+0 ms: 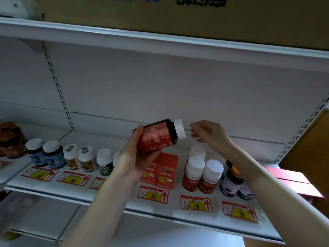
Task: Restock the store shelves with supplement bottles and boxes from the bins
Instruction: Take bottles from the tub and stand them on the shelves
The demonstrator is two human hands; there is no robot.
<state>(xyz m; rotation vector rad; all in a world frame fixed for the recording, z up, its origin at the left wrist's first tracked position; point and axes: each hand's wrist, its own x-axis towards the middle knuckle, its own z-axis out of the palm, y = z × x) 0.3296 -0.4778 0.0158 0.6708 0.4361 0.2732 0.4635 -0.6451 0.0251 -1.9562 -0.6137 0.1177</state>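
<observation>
Bottle (159, 135) tilted in left hand (137, 157); right hand (207, 132) open beside cap.

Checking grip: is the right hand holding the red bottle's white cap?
No, the right hand sits clear of the cap; only the left hand grips the red bottle.

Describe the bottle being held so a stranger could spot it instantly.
On the white shelf stands a row of bottles behind yellow price tags. Above its middle, the left hand grips a dark bottle with a red label and white cap. Unlike its upright neighbours, it is off the shelf, tilted cap-right.
</observation>
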